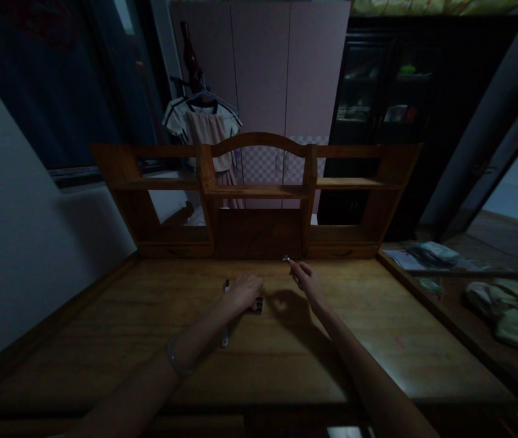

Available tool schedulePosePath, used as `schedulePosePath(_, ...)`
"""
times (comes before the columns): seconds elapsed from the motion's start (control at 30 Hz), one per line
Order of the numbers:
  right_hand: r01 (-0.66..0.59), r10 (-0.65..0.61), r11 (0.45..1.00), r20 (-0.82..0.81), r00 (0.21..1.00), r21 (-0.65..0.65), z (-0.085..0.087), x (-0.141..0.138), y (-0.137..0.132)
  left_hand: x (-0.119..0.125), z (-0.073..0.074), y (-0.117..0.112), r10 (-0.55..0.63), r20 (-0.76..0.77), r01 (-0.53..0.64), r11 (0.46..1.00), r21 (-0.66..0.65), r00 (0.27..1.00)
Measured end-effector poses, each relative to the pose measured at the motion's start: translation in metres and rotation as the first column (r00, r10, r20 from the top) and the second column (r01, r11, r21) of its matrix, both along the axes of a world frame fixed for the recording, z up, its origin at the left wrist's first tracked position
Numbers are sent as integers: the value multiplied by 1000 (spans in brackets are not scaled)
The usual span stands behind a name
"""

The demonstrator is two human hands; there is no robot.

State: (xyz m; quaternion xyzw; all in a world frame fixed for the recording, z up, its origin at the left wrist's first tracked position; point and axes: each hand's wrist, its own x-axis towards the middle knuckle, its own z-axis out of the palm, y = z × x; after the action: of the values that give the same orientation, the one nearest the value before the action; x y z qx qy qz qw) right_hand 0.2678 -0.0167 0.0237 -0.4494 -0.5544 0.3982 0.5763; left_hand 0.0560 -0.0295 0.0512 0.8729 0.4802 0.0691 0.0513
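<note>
Two hands out over the worktop, one small metal piece in the right

Right hand [305, 281]: grip is pressed together, thumb and fingertips pinching a small shiny metal piece [285, 259] by its near end. Far end sticks out past the fingertips, toward the shelf unit [259, 192]. Probably held that way because it's too small for a full-hand hold, and a tip pinch leaves the bright end uncovered. Exact shape: too small and dim to tell.

Left hand [245, 292]: low on the worktop [377, 340], over a small dark slotted block [259, 305]; only the block's right side shows. Looks like the hand is steadying it, my read. Fingers curl out of sight, so can't tell whether that grip closes on the block or just rests there.

Slim pale tool [225, 337] with a dark far tip lies lengthwise, running under the left wrist area. Sits just left of the block, presumably parked within easy reach.

Pose: both arms come in from the near edge and converge. Left forearm, wearing a bracelet [179, 359], slants rightward, back of hand up. Right forearm slants leftward, hand raised with its shadow on the wood below, knuckles outward, fingertips leading.
</note>
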Motion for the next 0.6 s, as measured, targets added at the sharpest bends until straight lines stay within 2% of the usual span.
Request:
schedulePosePath(0.1,-5,5,1000,19,1000,4,-2,0,1,-1,-5,13,26,-38,-27,999,-40,999)
schedulePosePath(0.17,3,-2,1000,33,999,-1,-3,0,1,-4,-6,14,43,-28,-44,999,-27,999)
schedulePosePath(0.27,21,-21,1000,38,999,3,-4,2,2,-20,-6,-3,126,94,-134,988,73,988)
schedulePosePath(0.33,33,-34,999,32,999,15,-5,4,3,-37,-6,-21,190,188,-218,965,145,964)
schedulePosePath(0.4,51,-52,998,26,998,24,-7,4,5,-54,-8,-39,271,215,-309,936,170,938)
schedulePosePath(0.5,69,-70,997,24,997,24,-11,4,8,-74,-15,-55,391,142,-400,916,42,910)
schedulePosePath(0.6,61,-61,998,29,998,6,-13,3,9,-81,-29,-54,442,120,-430,896,-112,889)
